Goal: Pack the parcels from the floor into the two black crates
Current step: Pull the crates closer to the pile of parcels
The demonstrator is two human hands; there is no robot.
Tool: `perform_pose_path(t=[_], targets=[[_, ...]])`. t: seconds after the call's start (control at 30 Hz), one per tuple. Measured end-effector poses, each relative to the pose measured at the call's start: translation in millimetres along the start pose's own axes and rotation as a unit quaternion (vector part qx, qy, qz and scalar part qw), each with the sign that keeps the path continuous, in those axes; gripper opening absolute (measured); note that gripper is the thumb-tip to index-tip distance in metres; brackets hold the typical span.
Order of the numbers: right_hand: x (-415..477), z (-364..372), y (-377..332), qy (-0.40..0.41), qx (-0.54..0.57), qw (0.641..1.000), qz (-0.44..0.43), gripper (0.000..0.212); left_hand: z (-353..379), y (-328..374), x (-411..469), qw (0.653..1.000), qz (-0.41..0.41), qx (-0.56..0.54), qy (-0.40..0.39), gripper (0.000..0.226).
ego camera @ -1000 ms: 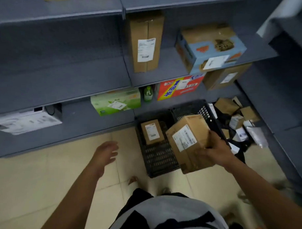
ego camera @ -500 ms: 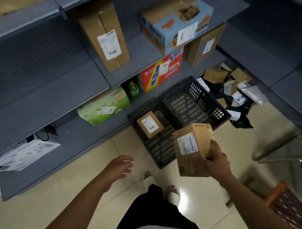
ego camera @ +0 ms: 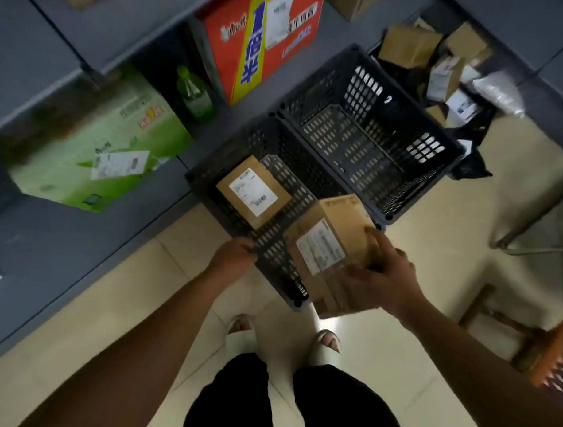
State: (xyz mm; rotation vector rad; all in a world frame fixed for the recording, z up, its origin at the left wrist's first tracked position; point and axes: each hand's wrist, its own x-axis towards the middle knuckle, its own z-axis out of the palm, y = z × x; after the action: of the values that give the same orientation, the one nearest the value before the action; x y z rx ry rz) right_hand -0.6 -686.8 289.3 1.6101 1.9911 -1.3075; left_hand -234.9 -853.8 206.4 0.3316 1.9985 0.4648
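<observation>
Step in hand: placing one parcel into a crate. The right hand (ego camera: 383,280) grips the held parcel (ego camera: 327,247), thumb on the label side and fingers wrapped round the far edge. The held parcel hangs tilted over the near right corner of the left crate (ego camera: 281,271), not yet inside. The left hand (ego camera: 232,256) is at the near rim of that crate. Its fingers appear hooked over the rim, though blur leaves this uncertain. One boxed parcel (ego camera: 252,193) already lies at the far left of the left crate. The right crate (ego camera: 356,145) holds nothing visible. The remaining parcels (ego camera: 438,65) lie on the floor (ego camera: 111,303) beyond its far right corner.

Next move: level the held parcel, lower it into the free space beside the boxed parcel, then release.

Change since half a second ago: the left hand, then free above the floor, has reached the rim. The held parcel has moved from in front of the crate to over its corner.
</observation>
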Motion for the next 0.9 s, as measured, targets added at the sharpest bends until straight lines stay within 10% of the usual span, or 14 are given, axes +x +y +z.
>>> perform_pose_path(t=[0.53,0.9], targets=[[282,174,-22,0.261,-0.230,0.920,-0.179,0.097,56,-23,328,0.890,0.081,0.445,0.057,0.117],[339,205,-65,0.244,-0.267,0.908,-0.211,0.081,48,-31,315,0.859,0.028,0.508,-0.064,0.108]])
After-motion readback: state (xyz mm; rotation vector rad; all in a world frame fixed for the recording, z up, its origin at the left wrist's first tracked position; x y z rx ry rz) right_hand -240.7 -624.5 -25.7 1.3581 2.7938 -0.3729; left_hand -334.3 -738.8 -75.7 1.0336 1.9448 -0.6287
